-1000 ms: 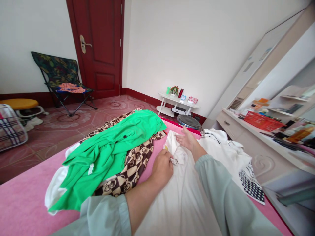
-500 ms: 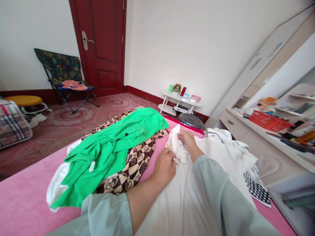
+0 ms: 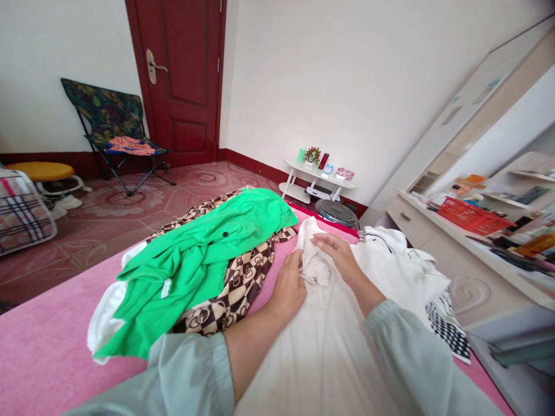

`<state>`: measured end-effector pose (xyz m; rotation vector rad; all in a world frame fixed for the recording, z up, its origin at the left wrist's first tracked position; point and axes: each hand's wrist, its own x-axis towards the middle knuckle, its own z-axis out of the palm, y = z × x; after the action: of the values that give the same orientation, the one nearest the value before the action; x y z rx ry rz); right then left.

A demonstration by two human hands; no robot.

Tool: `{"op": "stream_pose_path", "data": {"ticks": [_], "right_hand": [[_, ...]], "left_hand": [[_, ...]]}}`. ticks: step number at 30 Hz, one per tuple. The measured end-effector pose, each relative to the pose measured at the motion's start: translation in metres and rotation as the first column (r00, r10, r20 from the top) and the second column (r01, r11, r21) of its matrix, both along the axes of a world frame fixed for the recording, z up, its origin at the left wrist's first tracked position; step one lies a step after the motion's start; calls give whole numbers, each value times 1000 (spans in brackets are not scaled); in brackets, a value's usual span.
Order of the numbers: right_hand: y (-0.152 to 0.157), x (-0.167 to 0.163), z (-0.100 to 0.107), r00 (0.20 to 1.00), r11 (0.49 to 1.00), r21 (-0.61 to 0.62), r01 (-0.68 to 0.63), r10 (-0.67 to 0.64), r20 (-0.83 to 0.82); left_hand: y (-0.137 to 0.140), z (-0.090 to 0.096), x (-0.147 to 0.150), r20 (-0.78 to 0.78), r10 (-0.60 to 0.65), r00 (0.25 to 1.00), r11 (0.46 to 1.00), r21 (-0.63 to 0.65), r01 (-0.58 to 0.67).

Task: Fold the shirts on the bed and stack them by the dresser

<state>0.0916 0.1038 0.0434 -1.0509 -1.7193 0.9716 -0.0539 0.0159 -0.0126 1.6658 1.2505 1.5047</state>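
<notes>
A thin white garment (image 3: 321,335) stretches from the bottom of the view up the pink bed cover, its far end gathered into a crumpled bunch. My left hand (image 3: 289,288) is closed on the left side of that bunch. From the right, my right hand (image 3: 339,254) pinches the fabric near the top edge, thumb and fingers bent over it. To the left lies a green garment (image 3: 217,242) with dark buttons, spread over a brown-and-cream checked garment (image 3: 249,277). A white garment with black checks (image 3: 399,266) lies to the right.
The pink cover (image 3: 56,329) runs under the clothes. A cabinet with a red basket (image 3: 474,216) flanks the right side. Beyond the bed are a low white table (image 3: 321,173), a folding chair (image 3: 117,133) holding clothing, a yellow stool (image 3: 41,171) and a red door (image 3: 186,75).
My right hand has drawn back slightly to the right and its fingers show more. The left hand has turned, fingers pointing up along the bunch. The gathered cloth looks wider open.
</notes>
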Motion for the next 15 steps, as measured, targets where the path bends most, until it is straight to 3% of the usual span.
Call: {"op": "stream_pose_path", "data": {"ticks": [4,9,12,14,15], "right_hand": [[-48,10,1,922,976,53,-209,179,342],[-63,4,-12,854,953,144,-267,165,493],[-52,4,-18,889,967,202,-156,48,456],[-39,16,-20,934,965,248,87,-165,317],[-32,26,-22,929,935,252,250,-305,210]], "left_hand": [[1,0,0,119,-18,993,999,-39,23],[3,-1,-1,132,-16,991,999,-48,22],[2,-1,-1,91,7,996,999,-38,-4],[2,0,-1,69,18,997,999,-42,-15],[1,0,0,59,20,998,999,-49,-17]]}}
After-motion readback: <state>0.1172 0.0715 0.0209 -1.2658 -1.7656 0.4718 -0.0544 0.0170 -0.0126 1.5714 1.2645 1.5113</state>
